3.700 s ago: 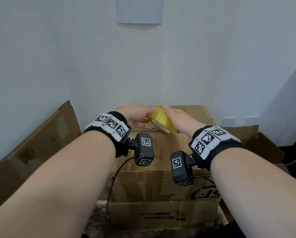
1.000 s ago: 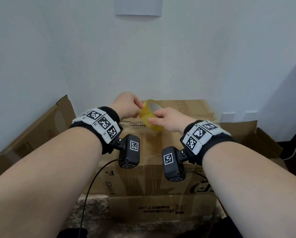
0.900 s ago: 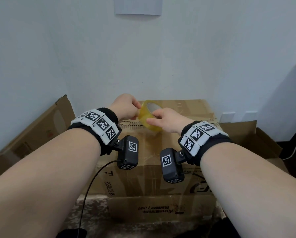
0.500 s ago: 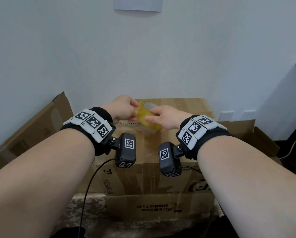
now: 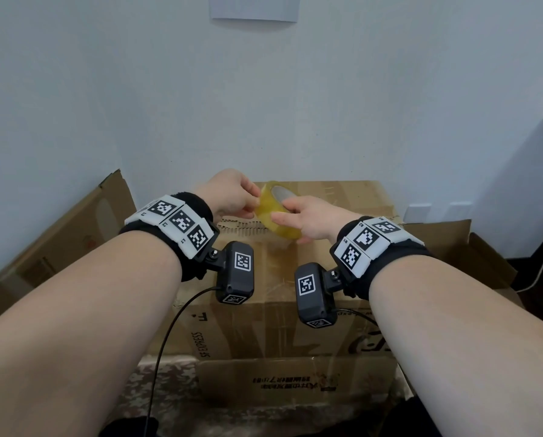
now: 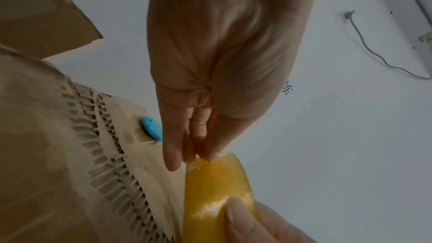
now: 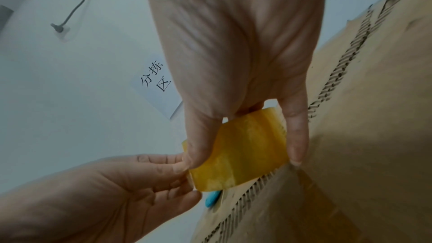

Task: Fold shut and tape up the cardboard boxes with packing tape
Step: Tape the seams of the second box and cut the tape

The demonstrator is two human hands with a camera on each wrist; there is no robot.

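A yellow roll of packing tape (image 5: 275, 209) is held above the closed cardboard box (image 5: 295, 310) near its far edge. My right hand (image 5: 301, 217) grips the tape roll (image 7: 240, 147) across its width, thumb on one rim and a finger on the other. My left hand (image 5: 232, 197) pinches the loose tape end (image 6: 205, 160) at the roll's rim between thumb and fingertips. The box's flaps lie folded flat, with torn corrugated edges (image 6: 112, 163) along the seam.
A small blue oval piece (image 6: 151, 130) sits on the box top by my left fingers. An open cardboard box (image 5: 59, 247) leans at the left, another (image 5: 472, 257) at the right. The white wall stands close behind. A flat cardboard piece (image 5: 295, 380) lies in front.
Both hands drew slightly nearer and left with the roll. My left fingers shifted from the roll's side to pinching the tape end at its rim.
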